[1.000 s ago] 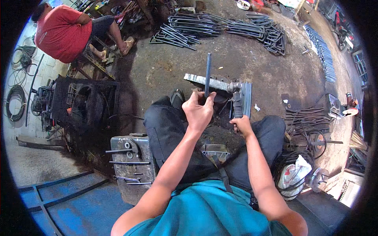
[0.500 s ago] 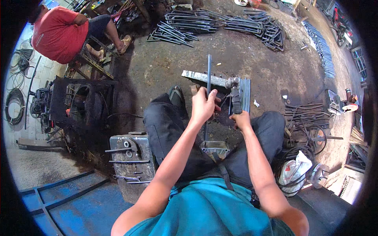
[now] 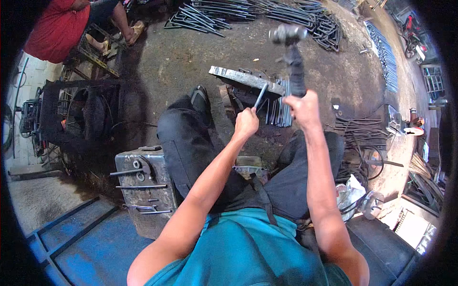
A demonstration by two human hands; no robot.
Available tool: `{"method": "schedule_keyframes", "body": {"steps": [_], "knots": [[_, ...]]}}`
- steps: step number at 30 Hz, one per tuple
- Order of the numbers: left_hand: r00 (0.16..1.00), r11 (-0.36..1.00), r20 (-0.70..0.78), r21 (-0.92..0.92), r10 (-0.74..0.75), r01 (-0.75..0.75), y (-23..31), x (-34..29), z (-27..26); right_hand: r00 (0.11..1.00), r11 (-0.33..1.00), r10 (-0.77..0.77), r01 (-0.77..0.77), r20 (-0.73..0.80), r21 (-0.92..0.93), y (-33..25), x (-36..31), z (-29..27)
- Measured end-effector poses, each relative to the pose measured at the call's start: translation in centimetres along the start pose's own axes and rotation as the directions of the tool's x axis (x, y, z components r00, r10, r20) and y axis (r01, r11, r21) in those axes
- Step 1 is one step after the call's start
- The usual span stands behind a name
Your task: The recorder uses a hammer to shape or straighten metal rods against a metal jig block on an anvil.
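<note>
My left hand point(image 3: 246, 123) is closed around a metal rod point(image 3: 261, 95), which slants away from me. The rod's far end lies at the right part of a thick metal slab point(image 3: 238, 76) with a shiny top edge. My right hand point(image 3: 305, 112) grips the dark-wrapped handle of a hammer point(image 3: 296, 71). The hammer is lifted, and its steel head, blurred by motion, is beyond and to the right of the slab. Beneath and beside the slab lies a row of straight metal rods point(image 3: 279, 112) on the floor, partly hidden by my right hand.
Piles of bent rods point(image 3: 214, 16) lie at the far side. A metal box point(image 3: 145, 190) with tools on top stands by my left leg. Dark rods point(image 3: 358, 131) and an angle grinder point(image 3: 414, 125) are on the right. A seated person point(image 3: 57, 28) is at the upper left.
The rod has tipped from pointing away lengthwise to slanting onto the slab, its end now there. My right hand has risen with the hammer from beside the slab. The view has shifted slightly.
</note>
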State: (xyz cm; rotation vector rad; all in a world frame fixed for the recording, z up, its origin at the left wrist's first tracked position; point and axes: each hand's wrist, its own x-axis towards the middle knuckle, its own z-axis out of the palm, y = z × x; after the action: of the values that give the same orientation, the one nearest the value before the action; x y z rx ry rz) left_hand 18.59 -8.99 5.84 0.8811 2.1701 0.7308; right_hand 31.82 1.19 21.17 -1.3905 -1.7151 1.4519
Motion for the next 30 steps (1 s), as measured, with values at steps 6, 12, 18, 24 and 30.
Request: {"method": "schedule_keyframes", "body": {"steps": [6,12,18,24,30], "knots": [[0.998,0.998,-0.049,0.047,-0.045,0.047,0.1,-0.2,-0.6,0.973,0.965,-0.223,0.228,-0.052,0.13,-9.0,-0.8,-0.3],[0.998,0.997,-0.039,0.061,-0.048,0.051,1.6,-0.5,-1.3,0.999,0.982,0.014,-0.021,-0.039,-0.188,5.4,0.9,2.3],[1.0,0.997,-0.011,0.074,-0.022,0.022,0.6,-1.6,-0.2,0.951,0.912,0.306,-0.304,-0.035,-0.277,5.8,3.8,2.1],[0.996,0.997,-0.083,0.072,0.017,-0.011,0.8,-0.7,-0.6,0.996,0.994,-0.055,0.048,0.072,0.096,-6.0,1.4,0.0],[0.998,0.998,-0.061,0.064,-0.012,0.016,0.7,-0.3,-0.5,0.997,0.984,0.052,-0.062,-0.062,-0.168,4.5,1.4,2.6]]}}
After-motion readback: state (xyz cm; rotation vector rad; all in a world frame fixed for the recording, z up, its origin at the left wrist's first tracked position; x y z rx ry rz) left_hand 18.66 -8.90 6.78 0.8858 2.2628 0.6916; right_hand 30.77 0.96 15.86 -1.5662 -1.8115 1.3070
